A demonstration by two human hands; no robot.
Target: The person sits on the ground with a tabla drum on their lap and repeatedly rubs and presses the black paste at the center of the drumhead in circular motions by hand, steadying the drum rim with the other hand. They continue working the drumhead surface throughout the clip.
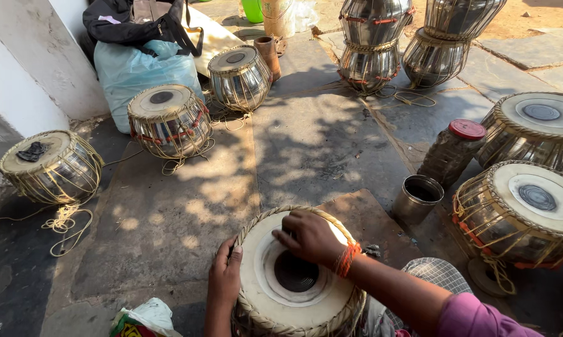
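head view, person seated on stone floor [169, 218] with a drum [294, 274] right in front, at the bottom centre of frame, skin face up. drum is round so no real long axis; its axis runs straight up toward the camera. black spot [296, 271] sits in the middle of the white skin. right hand [309, 236] lies on top of the skin, at the far edge of the black spot, fingers [286, 232] curled down and pressing on the head, pointing left; whether they pinch something small, cannot tell. so the spot is just under and toward the person from those fingertips, touching or nearly so. left hand [225, 278] is on the near-left rim, fingers wrapped over the braided edge, gripping the drum to steady it. right hand is the nearer one to the spot, left is off at the side. orange thread on the right wrist. around: small metal cup [417, 198] and a jar with red lid [453, 151] to the right, more laced drums [169, 120] spread over the floor, well apart from the hands, blue bag [131, 72] by the wall.
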